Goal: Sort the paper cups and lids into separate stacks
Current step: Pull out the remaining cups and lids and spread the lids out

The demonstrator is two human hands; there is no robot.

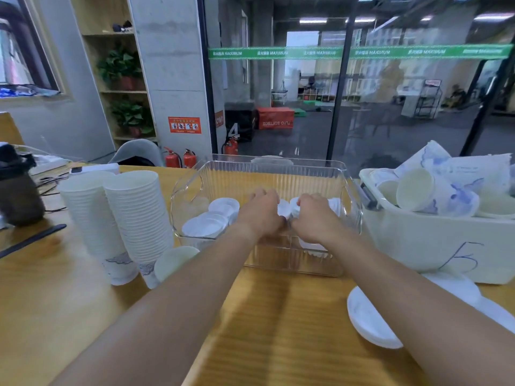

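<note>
Both my hands reach into a clear ribbed plastic bin (267, 168) in the middle of the table. My left hand (260, 211) and my right hand (316, 215) curl round a row of white lids (287, 208) held between them. More white lids (211, 221) lie stacked on their sides in the bin's left half. Two tall stacks of white paper cups (136, 215) stand left of the bin, with a single cup (174, 260) lying on its side at their base.
A white tub (434, 243) marked with a blue 5 stands at the right, full of mixed cups and lids. Loose white lids (370, 321) lie on the table in front of it. A dark bottle (16, 190) and cables sit at far left.
</note>
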